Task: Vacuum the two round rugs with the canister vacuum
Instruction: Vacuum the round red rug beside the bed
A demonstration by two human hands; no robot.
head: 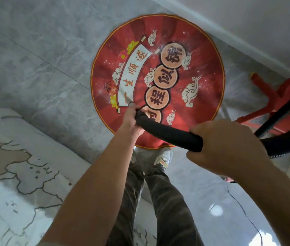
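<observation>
A round red rug (203, 68) with a white scroll, clouds and dark characters lies on the grey floor ahead of my feet, dusted with white specks. A black vacuum hose (163, 131) crosses over its near edge. My left hand (131, 119) grips the hose's far end above the rug, and a thin metal tip pokes out past my fingers. Nearer the camera, my right hand (229, 146) grips the hose further back. From there the hose runs off to the right. A pale rug with a map pattern (16, 174) lies at the lower left.
A red plastic stool (272, 100) stands at the right, beside the red rug. A white wall and baseboard (247, 47) run along the upper right. A thin black cable (243, 210) trails over the floor at the lower right. My shoes stand at the rug's near edge.
</observation>
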